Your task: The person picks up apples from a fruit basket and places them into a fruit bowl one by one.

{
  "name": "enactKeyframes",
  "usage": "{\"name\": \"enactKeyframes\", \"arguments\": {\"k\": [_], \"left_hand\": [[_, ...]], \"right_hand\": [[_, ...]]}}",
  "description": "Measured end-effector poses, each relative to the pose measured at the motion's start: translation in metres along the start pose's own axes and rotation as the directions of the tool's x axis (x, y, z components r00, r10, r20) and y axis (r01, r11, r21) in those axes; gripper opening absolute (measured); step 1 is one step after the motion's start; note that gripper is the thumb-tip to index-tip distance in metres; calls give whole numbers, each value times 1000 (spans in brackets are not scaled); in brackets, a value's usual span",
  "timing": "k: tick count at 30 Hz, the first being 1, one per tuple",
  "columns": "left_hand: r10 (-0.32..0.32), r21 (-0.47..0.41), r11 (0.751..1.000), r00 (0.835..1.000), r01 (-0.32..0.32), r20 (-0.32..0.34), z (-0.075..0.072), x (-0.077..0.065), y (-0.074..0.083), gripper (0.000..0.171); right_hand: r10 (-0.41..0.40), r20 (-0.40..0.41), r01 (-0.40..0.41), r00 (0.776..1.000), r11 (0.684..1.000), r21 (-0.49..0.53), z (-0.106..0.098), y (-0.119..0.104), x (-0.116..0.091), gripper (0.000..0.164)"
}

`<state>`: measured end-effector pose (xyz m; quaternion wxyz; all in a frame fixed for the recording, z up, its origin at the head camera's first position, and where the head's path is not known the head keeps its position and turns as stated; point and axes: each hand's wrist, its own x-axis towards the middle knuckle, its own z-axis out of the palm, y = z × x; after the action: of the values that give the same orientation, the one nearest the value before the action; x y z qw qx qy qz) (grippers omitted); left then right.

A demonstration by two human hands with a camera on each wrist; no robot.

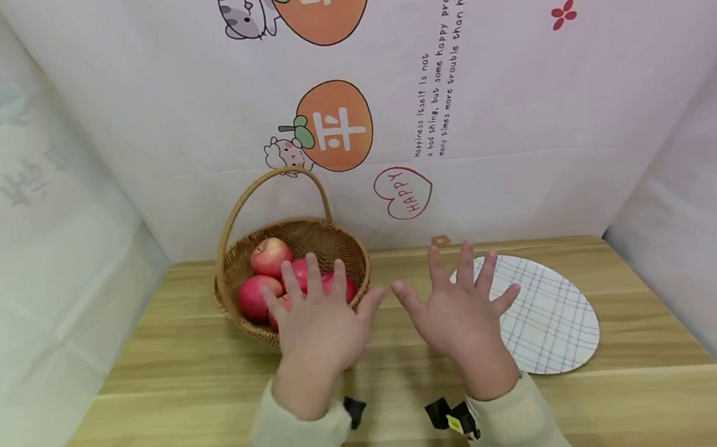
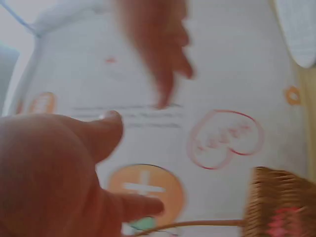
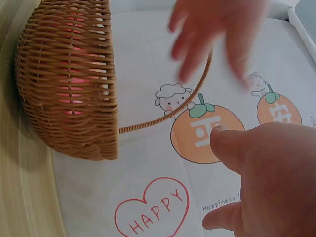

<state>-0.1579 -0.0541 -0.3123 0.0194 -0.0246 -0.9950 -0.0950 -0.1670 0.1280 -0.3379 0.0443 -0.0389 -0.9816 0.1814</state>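
On the left side of the head view, a pale side cloth [image 1: 40, 289] drops to the wood-grain tabletop [image 1: 128, 419]. Left of centre stands a brown wicker basket [image 1: 316, 235], its thin arched handle [image 1: 286, 170] raised in front of the printed back cloth [image 1: 511, 162]. Several red apples [image 1: 271, 255] lie inside it, one at the upper left of the pile and the others partly covered by fingers. The left hand [image 1: 324, 327] comes up from the bottom centre, overlapping the basket's lower right part in this view; its fingers are straight and spread, and it holds nothing. Its cream sleeve has a small black piece [image 1: 355, 410] at the cuff. Just right of centre, the right hand [image 1: 458, 315] is likewise spread wide and holds nothing, thumb tip near the left one but apart; a red heart outline [image 1: 403, 192] is printed above them. A black device with a yellow label [image 1: 454, 423] sits by the right cuff. Farther right, partly behind the right hand, a white oval mat [image 1: 551, 312] with a checked pattern lies on the tabletop.
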Motion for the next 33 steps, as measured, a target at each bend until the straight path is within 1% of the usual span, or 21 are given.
{"name": "enactKeyframes", "arguments": {"k": [2, 4, 5, 6, 7, 8, 10, 11, 12, 13, 14, 15, 17, 19, 20, 22, 24, 25, 27, 30, 33], "left_hand": [[62, -47, 997, 997, -64, -50, -12, -9, -9, 91], [129, -90, 986, 985, -140, -118, -27, -18, -19, 88], [164, -110, 977, 972, -184, -170, -34, -21, -26, 87], [194, -124, 966, 951, -229, -240, -40, -24, -33, 86], [206, -128, 958, 926, -257, -316, -45, -27, -40, 86], [217, -125, 949, 885, -291, -413, -49, -27, -49, 85], [204, -101, 939, 769, -328, -606, -55, -25, -69, 82], [170, -106, 941, 717, -323, -676, -57, -24, -80, 81], [115, -133, 945, 686, -298, -718, -59, -22, -91, 80], [55, -174, 949, 678, -265, -733, -61, -19, -102, 80], [0, -224, 945, 684, -239, -730, -63, -16, -114, 80], [-63, -289, 937, 716, -198, -695, -64, -12, -126, 79], [-174, -431, 896, 807, -109, -565, -65, -5, -150, 80], [-229, -549, 834, 874, -51, -429, -60, 5, -172, 80], [-235, -603, 797, 901, -37, -366, -55, 10, -182, 80], [-219, -702, 712, 939, -31, -264, -42, 20, -200, 80], [-188, -769, 639, 962, -32, -196, -27, 28, -213, 81], [-172, -788, 615, 971, -26, -166, -19, 32, -217, 81], [-136, -804, 593, 982, -25, -130, -7, 39, -222, 79], [-54, -840, 541, 994, -47, -90, 8, 44, -224, 74], [58, -892, 437, 993, -114, -98, 19, 47, -219, 72]], "right_hand": [[9, 4, -9, 1000, 1000, 3, 0, 2, 0, 106], [18, 4, -18, 1000, 1000, 3, -1, 4, 0, 105], [20, 5, -20, 1000, 1000, 4, -1, 5, 1, 105], [21, 7, -21, 1000, 1000, 5, -1, 6, 1, 104], [21, 8, -21, 1000, 1000, 7, -1, 7, 1, 104], [22, 12, -22, 1000, 1000, 10, -1, 8, 1, 104], [25, 16, -25, 1000, 1000, 14, -2, 10, 2, 103], [27, 15, -27, 1000, 1000, 15, -3, 11, 2, 103], [29, 13, -29, 999, 999, 14, -3, 12, 3, 104], [31, 12, -31, 999, 999, 13, -3, 12, 3, 104], [33, 11, -34, 999, 999, 12, -4, 13, 4, 104], [35, 10, -35, 999, 999, 11, -4, 14, 5, 104], [35, 12, -36, 999, 999, 13, -4, 14, 5, 105], [33, 16, -34, 999, 999, 19, -4, 15, 6, 105], [33, 16, -33, 999, 999, 20, -4, 15, 6, 105], [32, 16, -32, 999, 999, 20, -3, 16, 6, 106], [31, 10, -31, 999, 999, 19, -3, 16, 6, 106], [31, 8, -32, 999, 999, 18, -3, 16, 5, 106], [33, 2, -33, 999, 999, 14, -3, 17, 5, 106], [33, 3, -33, 999, 999, 16, -2, 17, 6, 105], [35, 11, -36, 999, 999, 18, -3, 17, 6, 105]]}}
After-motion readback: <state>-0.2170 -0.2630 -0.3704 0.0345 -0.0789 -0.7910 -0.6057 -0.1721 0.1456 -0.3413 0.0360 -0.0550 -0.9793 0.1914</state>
